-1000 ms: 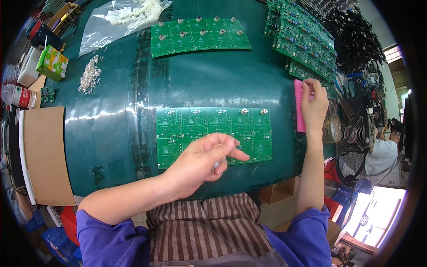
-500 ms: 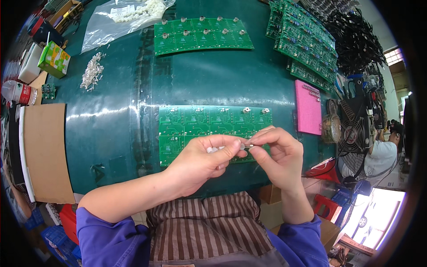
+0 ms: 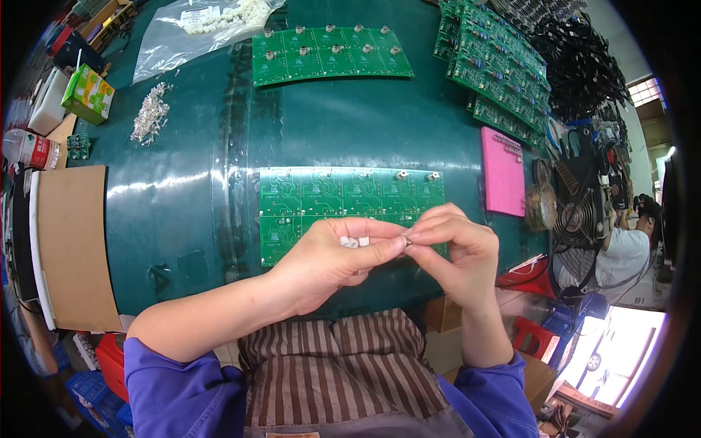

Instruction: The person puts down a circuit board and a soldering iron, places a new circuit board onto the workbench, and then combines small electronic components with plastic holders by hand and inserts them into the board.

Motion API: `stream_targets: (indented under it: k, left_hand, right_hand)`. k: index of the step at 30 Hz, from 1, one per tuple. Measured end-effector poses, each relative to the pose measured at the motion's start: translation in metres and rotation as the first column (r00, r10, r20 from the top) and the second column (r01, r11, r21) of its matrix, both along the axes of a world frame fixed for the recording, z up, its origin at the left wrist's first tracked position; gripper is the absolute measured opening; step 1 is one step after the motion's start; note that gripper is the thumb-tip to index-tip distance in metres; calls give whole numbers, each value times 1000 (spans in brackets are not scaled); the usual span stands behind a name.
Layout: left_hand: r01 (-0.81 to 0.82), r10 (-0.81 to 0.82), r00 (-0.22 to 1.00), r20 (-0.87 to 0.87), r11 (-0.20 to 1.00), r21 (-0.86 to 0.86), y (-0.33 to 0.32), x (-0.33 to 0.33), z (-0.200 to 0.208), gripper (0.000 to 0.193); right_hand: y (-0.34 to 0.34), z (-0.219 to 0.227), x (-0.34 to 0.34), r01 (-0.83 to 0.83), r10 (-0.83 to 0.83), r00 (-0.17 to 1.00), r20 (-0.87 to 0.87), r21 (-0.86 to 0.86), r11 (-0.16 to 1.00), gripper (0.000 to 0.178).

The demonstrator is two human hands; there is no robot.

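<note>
My left hand (image 3: 321, 252) is closed, with small white plastic spacers (image 3: 354, 241) cupped behind its thumb and forefinger. Its fingertips meet those of my right hand (image 3: 464, 248), which pinches a small part with thin metal leads (image 3: 407, 243). The fingertips hide most of that part. Both hands hover over the near edge of a green circuit board panel (image 3: 292, 197) lying on the table. Two small white-collared components (image 3: 401, 175) stand at the panel's far right corner; my hands cover its lower right area.
Another green panel (image 3: 328, 66) bears several white-collared components. Stacked populated boards (image 3: 500, 77) stand far right, above a pink foam block (image 3: 504, 175) with small parts. At left are a pile of small clear parts (image 3: 151, 113), a bag of white spacers (image 3: 234, 18) and cardboard (image 3: 77, 248).
The fingertips of my two hands have come together. The spacer and metal leads that showed between them are now mostly covered. The whole view has shifted slightly.
</note>
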State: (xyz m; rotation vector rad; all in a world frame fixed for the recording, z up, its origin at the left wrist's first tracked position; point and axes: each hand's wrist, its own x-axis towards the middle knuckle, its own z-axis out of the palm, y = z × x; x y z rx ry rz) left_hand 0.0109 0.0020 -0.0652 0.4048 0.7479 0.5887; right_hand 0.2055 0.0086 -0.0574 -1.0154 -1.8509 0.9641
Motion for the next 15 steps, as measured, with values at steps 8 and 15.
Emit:
stream_targets:
  k: [8,15]
  left_hand:
    - [-80,80,997,9,996,-28,2,-2,-4,32]
    - [-79,80,997,3,995,-53,1,-1,-2,33]
  right_hand:
    - [21,4,40,181,-201,936,289,96,979,9]
    - [26,2,41,115,-135,891,435,71,991,8]
